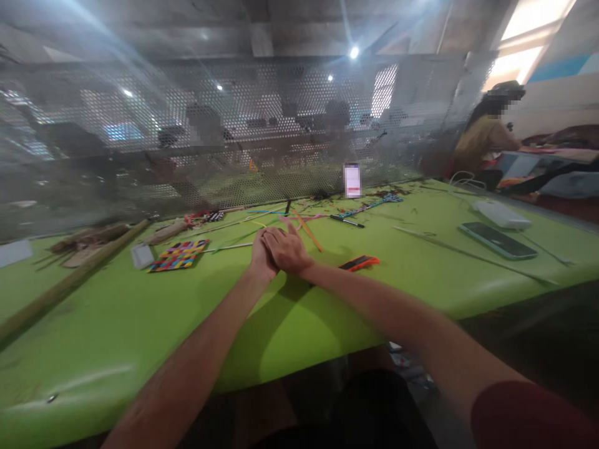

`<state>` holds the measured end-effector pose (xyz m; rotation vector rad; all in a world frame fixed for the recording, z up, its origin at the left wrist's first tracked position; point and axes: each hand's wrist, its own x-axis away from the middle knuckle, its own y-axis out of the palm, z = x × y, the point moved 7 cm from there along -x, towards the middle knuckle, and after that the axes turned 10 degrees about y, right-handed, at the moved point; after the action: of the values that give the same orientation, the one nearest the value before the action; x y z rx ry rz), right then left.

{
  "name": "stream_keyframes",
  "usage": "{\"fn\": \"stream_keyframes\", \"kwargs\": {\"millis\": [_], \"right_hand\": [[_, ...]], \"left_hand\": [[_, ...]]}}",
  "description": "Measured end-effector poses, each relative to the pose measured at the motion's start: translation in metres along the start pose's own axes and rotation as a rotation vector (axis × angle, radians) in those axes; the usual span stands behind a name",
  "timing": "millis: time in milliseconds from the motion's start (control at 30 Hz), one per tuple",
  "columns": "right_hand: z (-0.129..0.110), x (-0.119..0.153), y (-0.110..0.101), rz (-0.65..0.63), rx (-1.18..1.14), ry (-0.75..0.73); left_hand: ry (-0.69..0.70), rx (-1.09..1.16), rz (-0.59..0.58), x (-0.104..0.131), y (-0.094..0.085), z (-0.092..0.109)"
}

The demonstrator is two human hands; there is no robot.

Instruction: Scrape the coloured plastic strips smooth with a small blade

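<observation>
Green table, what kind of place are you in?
Probably a craft workshop: a multicoloured checkered square, an orange strip and a long pole lie on the green table.

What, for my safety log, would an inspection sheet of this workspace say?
Surface: green table, shiny in places.
Things near the hands: orange strip; orange-and-black tool to its right.
Clutter: colorful woven mat, pole, pen, phone lying flat, upright phone.
Hands: left hand and right hand clasped together; whether anything is inside is hidden.
Cables: white cable, far right corner.
Surroundings: perforated screen behind the table; a person at right.
</observation>
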<state>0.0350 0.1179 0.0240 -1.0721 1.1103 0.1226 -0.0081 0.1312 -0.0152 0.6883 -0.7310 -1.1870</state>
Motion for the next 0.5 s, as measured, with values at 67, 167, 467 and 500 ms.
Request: {"fn": "stream_keyframes", "kwargs": {"millis": [67, 167, 467, 500], "right_hand": [[0.001, 0.000, 0.004, -0.044, 0.028, 0.015], [0.002, 0.001, 0.009, -0.067, 0.041, 0.012], [0.005, 0.003, 0.002, 0.007, -0.059, 0.049], [0.004, 0.003, 0.000, 0.019, -0.061, 0.035]], "left_hand": [[-0.014, -0.011, 0.014, -0.002, -0.002, -0.001], [-0.029, -0.025, 0.020, -0.004, -0.004, -0.003], [-0.042, -0.053, -0.007, 0.000, -0.001, 0.000], [-0.041, -0.050, -0.020, 0.000, 0.000, 0.000]]}}
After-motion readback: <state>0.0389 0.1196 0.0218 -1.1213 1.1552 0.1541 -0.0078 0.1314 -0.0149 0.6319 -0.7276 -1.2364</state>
